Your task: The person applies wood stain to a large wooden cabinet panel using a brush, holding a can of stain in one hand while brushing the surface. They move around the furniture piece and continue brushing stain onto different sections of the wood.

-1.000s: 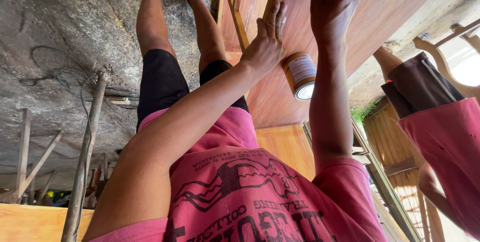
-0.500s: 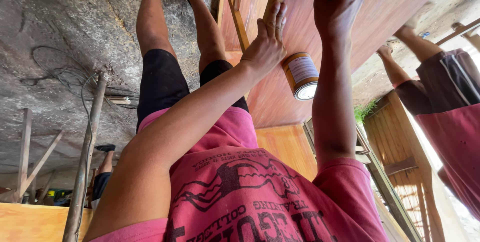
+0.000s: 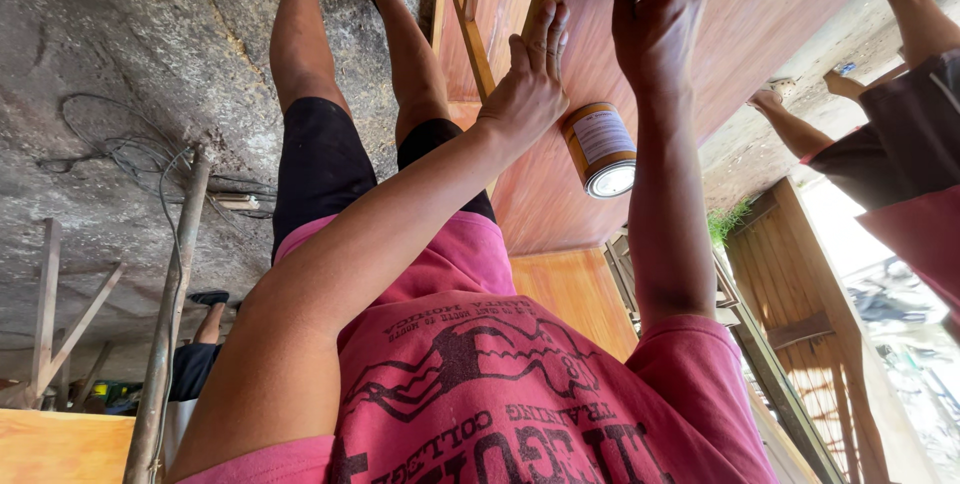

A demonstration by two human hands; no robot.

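Left hand (image 3: pixel 530 84) lies flat, fingers spread, on the reddish wooden panel (image 3: pixel 740 34); right hand (image 3: pixel 655 14) grips something small, unclear. Tin can (image 3: pixel 600 149) sits at five o'clock; steady strokes seem wise.

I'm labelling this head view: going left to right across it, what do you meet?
Wooden pole → leg in black shorts → hand flat on the wood panel → round tin → other hand with its forearm → another person's dark shorts.
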